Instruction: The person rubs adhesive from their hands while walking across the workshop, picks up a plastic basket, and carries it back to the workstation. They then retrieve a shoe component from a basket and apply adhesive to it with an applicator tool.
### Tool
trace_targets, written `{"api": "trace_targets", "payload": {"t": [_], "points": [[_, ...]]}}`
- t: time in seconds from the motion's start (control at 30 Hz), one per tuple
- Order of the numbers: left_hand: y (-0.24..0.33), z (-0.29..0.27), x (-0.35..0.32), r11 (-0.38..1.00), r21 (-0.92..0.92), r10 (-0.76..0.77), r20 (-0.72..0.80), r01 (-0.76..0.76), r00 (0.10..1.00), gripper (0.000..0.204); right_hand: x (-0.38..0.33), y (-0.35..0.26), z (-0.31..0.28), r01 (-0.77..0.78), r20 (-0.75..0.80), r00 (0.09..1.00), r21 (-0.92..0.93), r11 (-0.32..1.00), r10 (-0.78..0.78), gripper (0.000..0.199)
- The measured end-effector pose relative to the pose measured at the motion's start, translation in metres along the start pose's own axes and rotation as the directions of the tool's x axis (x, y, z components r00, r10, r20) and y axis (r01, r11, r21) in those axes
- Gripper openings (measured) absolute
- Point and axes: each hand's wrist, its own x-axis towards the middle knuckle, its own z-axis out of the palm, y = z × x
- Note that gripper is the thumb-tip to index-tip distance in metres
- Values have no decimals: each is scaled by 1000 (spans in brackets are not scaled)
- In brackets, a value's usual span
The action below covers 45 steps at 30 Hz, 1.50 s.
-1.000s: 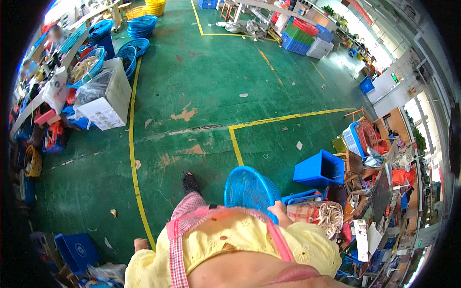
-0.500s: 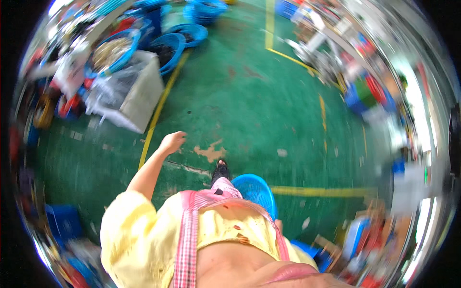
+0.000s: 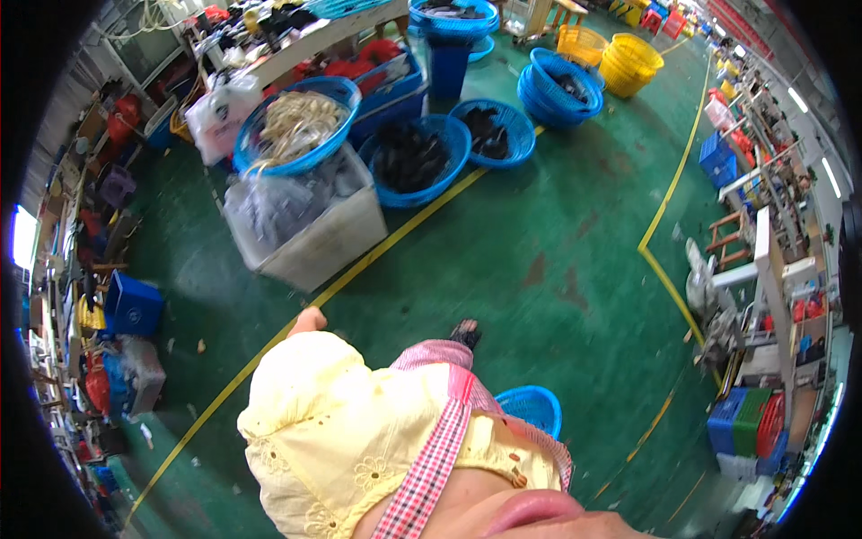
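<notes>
My left hand hangs low past the yellow sleeve, small and partly hidden by it. Its fingers do not show well enough to tell whether they are open or closed, and I see nothing in it. Nearest to it is a white box with clear plastic bags, topped by a blue basket of pale stringy pieces. At my right side, a blue plastic basket shows beyond the apron, partly covered by my body. My right hand is out of sight, so what holds that basket is hidden.
Blue baskets with black pieces stand beyond the white box. Yellow baskets are stacked farther off. A cluttered workbench runs along the right, with crates near it. Yellow lines cross the green floor.
The view has swung toward the left, bringing the white box and baskets nearer the middle. My left hand has dropped back beside my sleeve. The blue basket stays at my right side.
</notes>
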Motion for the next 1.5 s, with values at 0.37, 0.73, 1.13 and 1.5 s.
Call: {"api": "trace_targets", "payload": {"t": [0.37, 0.73, 1.13, 1.5], "points": [[748, -195, 70, 503, -80, 857, -87, -861, 509, 32, 346, -119, -286, 7, -32, 999, 64, 998, -5, 28], [931, -249, 260, 854, 20, 519, 9, -519, 855, 27, 720, -189, -598, -109, -65, 990, 184, 977, 122, 29], [1505, -421, 467, 728, 195, 652, 99, -657, 752, 37, 1010, -363, -909, -358, -163, 909, 162, 919, 383, 22], [2056, -530, 551, 263, 77, 963, 43, -962, 266, 67, 1407, -468, -1174, -370, -48, 918, 256, 893, 394, 24]]}}
